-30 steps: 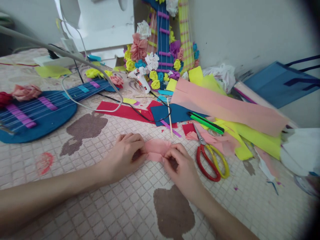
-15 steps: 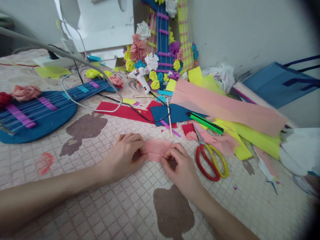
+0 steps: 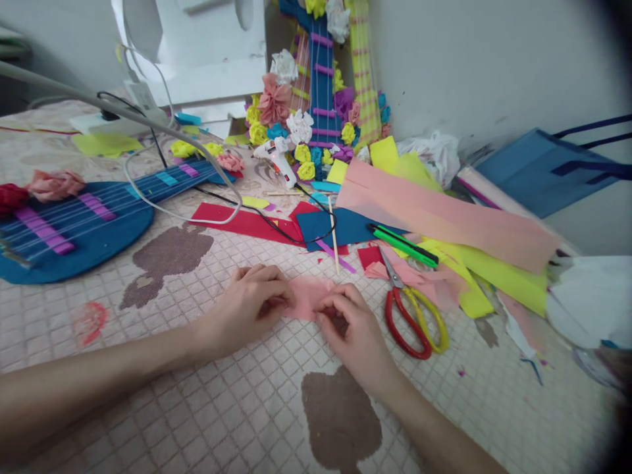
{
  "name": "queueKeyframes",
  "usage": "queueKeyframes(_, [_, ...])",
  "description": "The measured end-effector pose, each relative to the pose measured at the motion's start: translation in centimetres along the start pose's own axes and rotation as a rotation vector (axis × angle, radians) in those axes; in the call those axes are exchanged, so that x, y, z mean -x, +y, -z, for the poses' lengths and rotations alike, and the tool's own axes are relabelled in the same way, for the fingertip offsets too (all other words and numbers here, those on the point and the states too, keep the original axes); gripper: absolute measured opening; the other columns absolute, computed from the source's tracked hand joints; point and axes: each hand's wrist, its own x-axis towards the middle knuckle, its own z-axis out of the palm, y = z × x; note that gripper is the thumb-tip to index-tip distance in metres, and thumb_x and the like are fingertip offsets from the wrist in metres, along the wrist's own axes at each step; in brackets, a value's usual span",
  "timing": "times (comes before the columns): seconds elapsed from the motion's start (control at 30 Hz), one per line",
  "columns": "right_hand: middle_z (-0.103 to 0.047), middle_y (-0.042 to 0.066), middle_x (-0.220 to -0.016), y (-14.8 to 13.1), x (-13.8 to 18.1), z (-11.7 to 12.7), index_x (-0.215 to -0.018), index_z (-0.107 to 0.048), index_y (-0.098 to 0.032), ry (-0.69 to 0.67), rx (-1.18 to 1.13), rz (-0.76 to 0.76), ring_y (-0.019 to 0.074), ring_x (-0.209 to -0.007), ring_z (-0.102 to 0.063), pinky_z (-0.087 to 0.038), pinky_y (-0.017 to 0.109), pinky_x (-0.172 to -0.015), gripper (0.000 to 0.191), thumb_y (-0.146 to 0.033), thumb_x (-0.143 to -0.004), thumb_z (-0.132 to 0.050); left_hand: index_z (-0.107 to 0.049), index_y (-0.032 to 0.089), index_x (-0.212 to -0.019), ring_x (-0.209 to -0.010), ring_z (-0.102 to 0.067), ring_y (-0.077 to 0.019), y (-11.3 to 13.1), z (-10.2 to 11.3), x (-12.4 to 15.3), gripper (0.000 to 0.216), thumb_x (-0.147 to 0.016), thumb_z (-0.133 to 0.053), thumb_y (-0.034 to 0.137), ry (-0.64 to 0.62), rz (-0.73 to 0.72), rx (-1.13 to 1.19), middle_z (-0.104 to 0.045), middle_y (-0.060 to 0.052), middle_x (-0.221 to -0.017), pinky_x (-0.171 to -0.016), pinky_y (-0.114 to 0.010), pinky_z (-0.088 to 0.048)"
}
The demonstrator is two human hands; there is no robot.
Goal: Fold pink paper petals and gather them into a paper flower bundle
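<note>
A small piece of pink crepe paper (image 3: 305,297) is stretched between my two hands, just above or on the quilted tablecloth (image 3: 207,401). My left hand (image 3: 254,296) pinches its left edge, the fingers curled over it. At the opposite edge, the thumb and fingertips of my right hand (image 3: 351,322) are closed on the paper. To the right of that hand lie scissors (image 3: 409,309) with one red and one yellow handle. A thin wooden stick (image 3: 334,237) points toward the paper from behind.
A blue paper guitar (image 3: 99,224) lies at left under a looped white cable (image 3: 185,216). Behind are a hot glue gun (image 3: 279,161) and upright paper guitars (image 3: 323,79) with flowers. A green cutter (image 3: 405,245) rests among paper strips (image 3: 444,207) at right.
The fold line across the pink paper shows less now, and my fingers have shifted slightly on its edges. Both hands stay in about the same place.
</note>
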Motion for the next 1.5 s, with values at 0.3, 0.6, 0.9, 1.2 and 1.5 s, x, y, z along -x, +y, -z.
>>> queueKeyframes(0.3, [-0.053,0.005,-0.089,0.1,-0.3,-1.0,-0.078,-0.054,-0.02,0.046,0.166,-0.031,0.02,-0.082,-0.053,-0.046,0.034,-0.071,0.007,-0.013,-0.08,-0.055,-0.058,0.019,-0.075,-0.084,-0.053,-0.0204,0.6,-0.5,-0.5,0.005,-0.077,-0.058,0.024,0.006,0.092,-0.144,-0.059,-0.001,-0.082,-0.075,-0.036,-0.031])
queueKeyframes(0.6, [-0.049,0.004,-0.093,0.5,0.3,-0.6,-0.092,-0.047,-0.022,0.096,-0.043,-0.007,0.0164,-0.08,-0.053,-0.048,0.031,-0.07,0.021,-0.007,-0.078,-0.052,-0.048,0.019,-0.095,-0.09,-0.052,-0.0189,-0.2,-0.4,0.1,0.022,-0.074,-0.055,0.014,0.083,0.141,0.0,-0.053,-0.003,-0.102,-0.081,-0.038,-0.036])
queueKeyframes(0.9, [-0.053,0.005,-0.094,1.4,-0.4,1.5,-0.097,-0.053,-0.02,0.253,0.114,0.064,0.0188,-0.085,-0.051,-0.045,0.033,-0.072,0.016,-0.013,-0.083,-0.049,-0.048,0.021,-0.115,-0.103,-0.052,-0.0237,-0.3,-0.2,-0.2,0.041,-0.075,-0.054,0.016,0.022,0.145,-0.016,-0.053,-0.006,-0.115,-0.086,-0.042,-0.038])
queueKeyframes(1.2, [-0.057,0.007,-0.099,2.3,-0.1,1.5,-0.11,-0.049,-0.021,0.264,0.056,-0.045,0.0201,-0.086,-0.056,-0.048,0.035,-0.073,0.023,-0.017,-0.088,-0.043,-0.049,0.023,-0.119,-0.107,-0.052,-0.0243,-0.3,-0.1,-0.2,0.044,-0.076,-0.054,0.018,0.012,0.13,-0.013,-0.053,-0.006,-0.117,-0.09,-0.044,-0.037])
queueKeyframes(1.5, [-0.055,0.006,-0.091,1.9,-0.1,1.6,-0.094,-0.06,-0.021,0.046,0.111,0.144,0.0198,-0.089,-0.053,-0.046,0.034,-0.076,0.033,0.0,-0.081,-0.038,-0.053,0.023,-0.112,-0.103,-0.053,-0.0235,0.0,0.1,-0.4,0.037,-0.076,-0.053,0.016,-0.005,0.132,-0.01,-0.055,-0.006,-0.111,-0.087,-0.043,-0.038])
